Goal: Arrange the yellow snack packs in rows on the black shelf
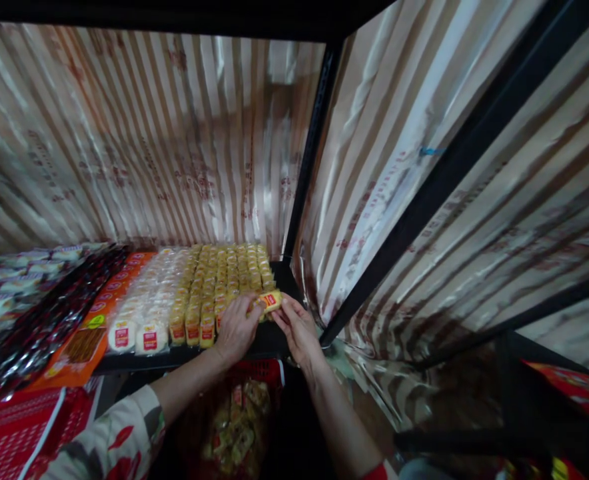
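Observation:
Over the right end of the shelf, a small yellow wrapped snack cake (271, 301) with a red label is held between my two hands. My right hand (298, 328) pinches its right end with thumb and fingers. At the left end, the fingers of my left hand (238, 325) are closed on the same cake. Just left of and behind my hands stand tight rows of matching yellow packets (207, 332), their red labels facing front. My left hand hides part of the front of these rows.
White round packets (150, 339), orange packs (82, 343) and dark shiny packs (39, 327) line the shelf leftward. Below, a red basket (273, 370) holds yellow packets; another red basket (17, 427) sits lower left. A black post (307, 160) and striped plastic sheeting (174, 133) bound the shelf.

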`<state>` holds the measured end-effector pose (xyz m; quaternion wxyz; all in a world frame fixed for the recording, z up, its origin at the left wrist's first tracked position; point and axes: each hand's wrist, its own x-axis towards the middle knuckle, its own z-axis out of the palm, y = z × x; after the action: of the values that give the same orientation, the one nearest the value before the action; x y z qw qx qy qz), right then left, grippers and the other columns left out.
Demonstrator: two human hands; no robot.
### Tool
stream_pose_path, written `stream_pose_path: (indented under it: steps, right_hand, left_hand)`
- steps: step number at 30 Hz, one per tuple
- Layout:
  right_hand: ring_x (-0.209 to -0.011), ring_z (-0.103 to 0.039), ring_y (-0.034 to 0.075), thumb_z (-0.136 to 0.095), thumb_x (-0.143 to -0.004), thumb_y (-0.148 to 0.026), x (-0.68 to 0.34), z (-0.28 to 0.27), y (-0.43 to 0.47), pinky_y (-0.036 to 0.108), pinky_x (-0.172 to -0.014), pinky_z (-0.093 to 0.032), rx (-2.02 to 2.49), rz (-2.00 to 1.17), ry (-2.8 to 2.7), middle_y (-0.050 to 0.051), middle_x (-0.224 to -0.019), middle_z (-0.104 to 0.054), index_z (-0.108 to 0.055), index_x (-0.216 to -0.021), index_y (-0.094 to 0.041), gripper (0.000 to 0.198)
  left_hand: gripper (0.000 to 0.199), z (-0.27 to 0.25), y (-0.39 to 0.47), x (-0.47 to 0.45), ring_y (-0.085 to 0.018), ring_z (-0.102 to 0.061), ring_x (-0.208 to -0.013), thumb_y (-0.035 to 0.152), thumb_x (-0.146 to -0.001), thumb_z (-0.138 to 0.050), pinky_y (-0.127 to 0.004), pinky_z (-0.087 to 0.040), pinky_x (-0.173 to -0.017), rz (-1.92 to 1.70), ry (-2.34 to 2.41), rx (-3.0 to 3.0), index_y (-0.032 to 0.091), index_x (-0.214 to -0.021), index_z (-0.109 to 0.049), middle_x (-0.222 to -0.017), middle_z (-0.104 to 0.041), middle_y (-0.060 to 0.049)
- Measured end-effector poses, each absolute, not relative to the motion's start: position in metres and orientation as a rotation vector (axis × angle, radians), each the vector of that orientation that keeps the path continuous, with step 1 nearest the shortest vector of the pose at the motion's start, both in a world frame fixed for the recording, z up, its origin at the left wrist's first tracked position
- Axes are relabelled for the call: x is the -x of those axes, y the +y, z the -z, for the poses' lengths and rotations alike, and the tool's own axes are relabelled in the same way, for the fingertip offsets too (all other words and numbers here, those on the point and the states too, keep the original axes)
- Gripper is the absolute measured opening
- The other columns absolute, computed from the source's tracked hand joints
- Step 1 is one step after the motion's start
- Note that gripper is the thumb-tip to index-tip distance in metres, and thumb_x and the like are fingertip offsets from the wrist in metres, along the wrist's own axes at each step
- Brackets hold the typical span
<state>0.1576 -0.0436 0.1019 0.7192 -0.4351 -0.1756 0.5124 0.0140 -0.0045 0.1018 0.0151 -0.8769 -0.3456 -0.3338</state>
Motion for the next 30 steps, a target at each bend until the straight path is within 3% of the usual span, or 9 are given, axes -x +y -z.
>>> stream_pose_path:
  steps: [6,12,14,17,19,23,30]
  right_hand:
    - [-0.072,-0.063,0.011,-0.075,-0.06,-0.027,-0.167,-0.107,-0.006,0.02,-0.065,-0.052,0.99,-0.989,-0.371,0.0,-0.082,-0.068,-0.065,-0.087,-0.019,0.029]
    - [-0.07,-0.063,0.013,-0.067,-0.06,-0.018,-0.183,-0.112,0.035,0.025,-0.068,-0.053,0.992,-0.965,-0.356,-0.003,-0.075,-0.065,-0.057,-0.097,-0.024,0.039]
    - [-0.07,-0.063,0.013,-0.064,-0.059,-0.015,-0.191,-0.115,0.049,0.026,-0.068,-0.054,0.97,-0.97,-0.35,-0.005,-0.072,-0.064,-0.055,-0.103,-0.026,0.047]
    - [-0.072,-0.064,0.013,-0.062,-0.058,-0.012,-0.205,-0.118,0.071,0.026,-0.068,-0.054,0.938,-1.008,-0.349,-0.003,-0.077,-0.067,-0.058,-0.101,-0.025,0.045]
    - [-0.073,-0.064,0.014,-0.062,-0.057,-0.012,-0.215,-0.117,0.086,0.026,-0.068,-0.053,0.939,-1.017,-0.357,-0.002,-0.079,-0.068,-0.06,-0.093,-0.023,0.038]
    - [-0.071,-0.062,0.014,-0.063,-0.054,-0.017,-0.232,-0.104,0.115,0.024,-0.066,-0.049,1.069,-0.877,-0.438,-0.004,-0.074,-0.067,-0.063,-0.084,-0.022,0.03]
    - [-0.077,-0.062,0.016,-0.065,-0.055,-0.025,-0.25,-0.065,0.147,0.027,-0.073,-0.046,1.345,-0.531,-0.611,-0.001,-0.078,-0.069,-0.066,-0.09,-0.021,0.036]
  left_hand:
    - [0.028,-0.104,0.03,-0.03,-0.023,-0.045,-0.114,0.018,-0.087,-0.045,-0.039,-0.044,-0.095,1.12,-1.101,2.796,0.022,-0.112,-0.058,-0.121,-0.048,-0.01]
    - [0.03,-0.114,0.082,-0.055,-0.022,-0.039,-0.124,0.01,-0.079,-0.051,-0.039,-0.04,-0.103,1.572,-1.273,2.843,0.021,-0.104,-0.062,-0.13,-0.039,-0.007]
    - [0.034,-0.122,0.101,-0.068,-0.02,-0.045,-0.119,0.01,-0.077,-0.053,-0.038,-0.043,-0.099,1.706,-1.397,2.886,0.021,-0.109,-0.06,-0.126,-0.044,-0.007]
    - [0.045,-0.134,0.13,-0.089,-0.015,-0.059,-0.095,0.014,-0.078,-0.055,-0.031,-0.05,-0.086,1.885,-1.749,2.95,0.017,-0.122,-0.052,-0.107,-0.059,-0.007]
    - [0.04,-0.142,0.146,-0.104,-0.013,-0.062,-0.086,0.014,-0.079,-0.055,-0.027,-0.05,-0.082,1.863,-1.987,2.964,0.015,-0.119,-0.054,-0.097,-0.064,-0.006]
    - [0.031,-0.152,0.177,-0.129,-0.014,-0.063,-0.088,0.006,-0.076,-0.054,-0.023,-0.05,-0.079,1.669,-2.167,2.98,0.014,-0.105,-0.062,-0.1,-0.068,-0.005]
    - [0.039,-0.145,0.221,-0.153,-0.015,-0.061,-0.1,0.002,-0.074,-0.052,-0.026,-0.046,-0.091,1.256,-1.733,3.105,0.016,-0.109,-0.062,-0.107,-0.067,-0.004]
